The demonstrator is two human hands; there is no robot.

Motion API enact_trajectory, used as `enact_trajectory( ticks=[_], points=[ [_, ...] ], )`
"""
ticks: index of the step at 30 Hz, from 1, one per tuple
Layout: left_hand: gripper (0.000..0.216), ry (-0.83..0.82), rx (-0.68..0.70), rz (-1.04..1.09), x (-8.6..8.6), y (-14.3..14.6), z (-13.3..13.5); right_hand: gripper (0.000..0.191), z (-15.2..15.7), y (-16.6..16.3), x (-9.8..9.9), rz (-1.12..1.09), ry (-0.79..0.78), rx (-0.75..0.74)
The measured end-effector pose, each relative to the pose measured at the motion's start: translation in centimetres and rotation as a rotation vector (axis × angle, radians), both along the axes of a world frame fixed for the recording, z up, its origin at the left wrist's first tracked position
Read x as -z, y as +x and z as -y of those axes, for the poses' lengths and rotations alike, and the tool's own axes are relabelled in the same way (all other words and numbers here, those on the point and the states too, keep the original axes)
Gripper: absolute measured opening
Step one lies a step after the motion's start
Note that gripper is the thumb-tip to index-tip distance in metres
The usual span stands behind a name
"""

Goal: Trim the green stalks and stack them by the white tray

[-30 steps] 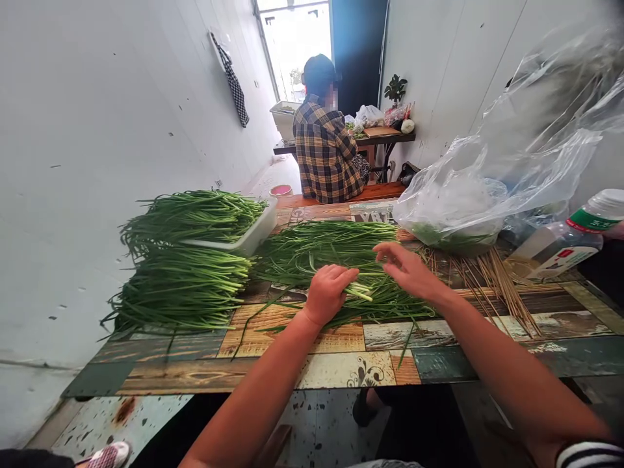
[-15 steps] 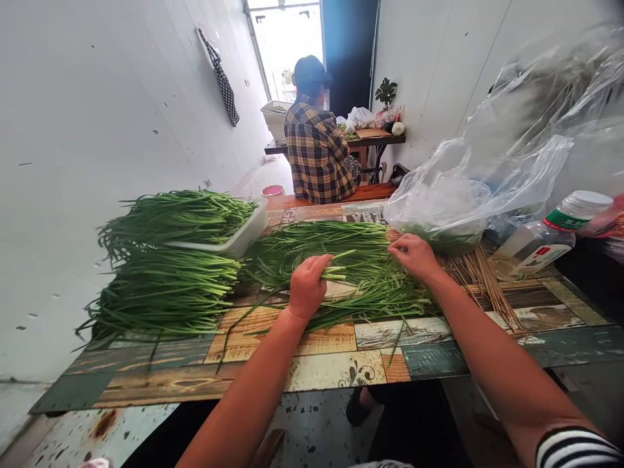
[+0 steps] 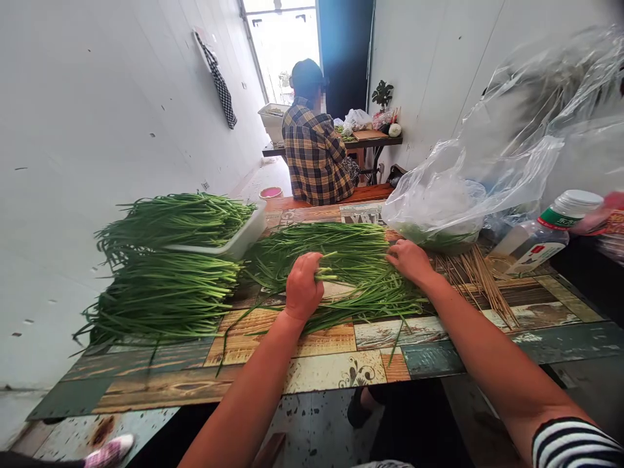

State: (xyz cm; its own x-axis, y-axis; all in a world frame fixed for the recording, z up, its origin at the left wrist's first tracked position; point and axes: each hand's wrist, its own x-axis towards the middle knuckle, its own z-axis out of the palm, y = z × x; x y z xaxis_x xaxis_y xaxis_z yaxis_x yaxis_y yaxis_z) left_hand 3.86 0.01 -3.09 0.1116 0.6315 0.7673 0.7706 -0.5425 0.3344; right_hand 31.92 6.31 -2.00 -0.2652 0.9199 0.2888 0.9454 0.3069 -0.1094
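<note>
Presently, at the centre of the frame, my left hand [image 3: 303, 286] grasps a small bunch of slender green stalks [image 3: 326, 277], cut ends pointing right. Right of centre, my right hand [image 3: 410, 261] touches the stem ends of a loose, flat pile of long green leaves [image 3: 336, 237] on the multicoloured wood-patterned desk [image 3: 316, 377]; I can't tell whether it grips any.

Your left hand [image 3: 303, 283], gripping a small bunch of pale-ended green stalks [image 3: 325, 275], is now sitting farther left, baring a pale patch of the multicoloured plank-patterned desk [image 3: 353, 374]. Your right hand [image 3: 410, 260] is reaching farther right than a second ago, its once-spread fingers now curling together at the stem ends of the loose, long-leaved green heap [image 3: 336, 237]. Your view is swinging rightward, showing more of the pink-and-red plastic bundle [image 3: 615, 224].
</note>
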Motion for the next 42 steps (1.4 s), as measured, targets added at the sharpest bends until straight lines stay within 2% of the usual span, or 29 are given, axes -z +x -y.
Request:
enact_trajectory(
  ticks=[3,6,10,13,15,20,25,27,29,31,33,34,37,39,42],
  points=[
    [0.034,-0.05,-0.013,-0.021,0.2,0.0,0.0,0.024,0.5,0.0,-0.5,-0.179,0.088,-0.152],
    [0.024,-0.062,-0.001,-0.032,0.4,0.3,0.0,0.023,1.4,-0.4,-1.6,-0.501,0.103,-0.25],
    [0.027,0.005,0.061,-0.045,0.7,0.8,0.3,0.022,2.4,-1.1,-2.8,-0.876,0.027,-0.198],
    [0.035,0.015,0.099,-0.038,0.7,0.9,0.6,0.022,2.9,-1.4,-3.4,-1.003,0.045,-0.133],
    [0.039,0.037,0.124,-0.015,0.6,1.0,0.7,0.023,3.2,-1.6,-3.8,-1.041,0.037,-0.172],
    [0.039,0.079,0.074,-0.011,0.0,2.0,0.7,0.022,4.9,-3.1,-4.8,-0.981,-0.06,-0.29],
    [0.032,-0.039,0.182,-0.121,-0.5,3.5,0.8,0.027,5.2,-4.5,-4.1,-0.956,-0.182,-0.352],
    [0.026,-0.095,0.186,-0.118,-0.4,3.7,0.9,0.034,4.6,-4.0,-3.6,-0.955,-0.141,-0.295],
    [0.022,-0.15,0.149,-0.089,-0.3,3.7,1.0,0.038,3.8,-2.9,-3.3,-0.874,-0.047,-0.174],
    [0.021,-0.191,0.119,-0.056,-0.1,3.6,1.0,0.042,3.2,-1.7,-3.4,-0.68,0.006,-0.034],
    [0.02,-0.216,0.105,-0.03,-0.1,3.5,0.9,0.045,3.0,-0.9,-3.7,-0.461,-0.003,0.03],
    [0.02,-0.22,0.106,-0.022,-0.1,3.5,0.9,0.042,3.1,-0.9,-3.8,-0.372,0.0,0.015],
    [0.02,-0.206,0.13,-0.051,-0.1,3.4,1.0,0.017,3.8,-1.9,-4.3,-0.227,0.093,-0.117],
    [0.021,-0.184,0.14,-0.123,-0.2,3.3,1.1,0.025,4.6,-3.3,-4.3,-0.232,0.148,-0.183],
    [0.023,-0.141,0.164,-0.25,-0.4,3.1,1.3,0.022,5.5,-5.6,-3.5,-0.303,0.087,-0.294]
  ],
)
